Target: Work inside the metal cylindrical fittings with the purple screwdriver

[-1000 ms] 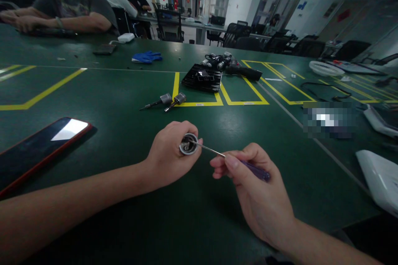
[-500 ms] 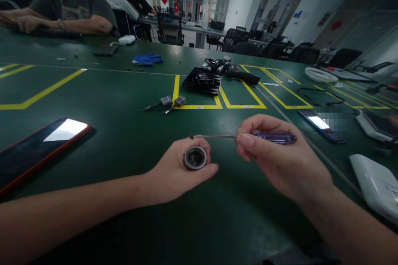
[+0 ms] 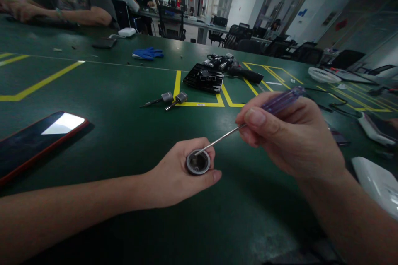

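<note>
My left hand [image 3: 177, 178] is wrapped round a dark hollow metal cylinder [image 3: 198, 171], its round opening facing up toward me. In my right hand [image 3: 282, 140] is a screwdriver [image 3: 278, 101] with a clear purple handle, pinched near the front of the handle. The thin shaft slants down to the left, and its tip lies inside the cylinder's opening. What the tip touches in there is too dark to tell. Beyond my hands, two small motor-like metal parts with shafts [image 3: 179, 98] lie side by side on the green table [image 3: 130, 132].
A phone in a red case [image 3: 40, 145] lies at the left. Farther back are a blue glove [image 3: 147, 53], a black box-like piece [image 3: 203, 78] and a black handle-shaped part [image 3: 247, 74]. A white device [image 3: 376, 186] is at the right. A person [image 3: 71, 4] sits across the table.
The screwdriver has tilted from level to slanting, its handle raised. Its tip, which was above the cylinder with a small dark bit at the end, is now inside the opening.
</note>
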Tool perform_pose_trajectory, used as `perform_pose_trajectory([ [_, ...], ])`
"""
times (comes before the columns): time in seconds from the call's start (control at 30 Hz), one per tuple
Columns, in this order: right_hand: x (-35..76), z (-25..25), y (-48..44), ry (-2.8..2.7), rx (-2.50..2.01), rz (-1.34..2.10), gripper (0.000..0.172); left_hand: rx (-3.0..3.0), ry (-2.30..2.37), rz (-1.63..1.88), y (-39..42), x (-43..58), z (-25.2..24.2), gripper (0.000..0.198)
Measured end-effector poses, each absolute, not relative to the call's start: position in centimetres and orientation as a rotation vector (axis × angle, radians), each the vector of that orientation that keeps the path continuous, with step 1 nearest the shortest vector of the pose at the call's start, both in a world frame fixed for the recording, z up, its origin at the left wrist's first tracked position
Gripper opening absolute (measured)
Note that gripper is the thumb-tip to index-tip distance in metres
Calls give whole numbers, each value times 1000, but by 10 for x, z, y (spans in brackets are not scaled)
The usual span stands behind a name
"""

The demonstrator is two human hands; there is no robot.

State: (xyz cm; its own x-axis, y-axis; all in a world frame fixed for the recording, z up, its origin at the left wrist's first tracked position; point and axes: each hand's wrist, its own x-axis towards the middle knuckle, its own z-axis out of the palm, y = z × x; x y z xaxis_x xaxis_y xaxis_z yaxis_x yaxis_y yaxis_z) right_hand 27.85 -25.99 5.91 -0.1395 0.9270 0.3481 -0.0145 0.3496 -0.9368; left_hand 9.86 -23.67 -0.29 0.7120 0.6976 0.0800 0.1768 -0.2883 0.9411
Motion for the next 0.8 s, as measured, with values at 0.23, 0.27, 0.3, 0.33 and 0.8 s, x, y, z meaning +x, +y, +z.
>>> perform_pose_trajectory([
  [0.23,260,52,-266,-1638,-903,665,20,1809,699,546,-241,99,-4,19],
  [0.27,258,51,-268,-1683,-912,619,20,1811,697,547,-242,99,-5,19],
  [0.3,257,51,-270,-1722,-914,575,20,1812,697,547,-242,99,-6,19],
  [0.33,256,51,-271,-1755,-911,534,20,1812,694,544,-242,100,-6,19],
  [0.8,247,55,-273,-2019,-831,350,19,1703,617,596,-243,103,-12,15],
])
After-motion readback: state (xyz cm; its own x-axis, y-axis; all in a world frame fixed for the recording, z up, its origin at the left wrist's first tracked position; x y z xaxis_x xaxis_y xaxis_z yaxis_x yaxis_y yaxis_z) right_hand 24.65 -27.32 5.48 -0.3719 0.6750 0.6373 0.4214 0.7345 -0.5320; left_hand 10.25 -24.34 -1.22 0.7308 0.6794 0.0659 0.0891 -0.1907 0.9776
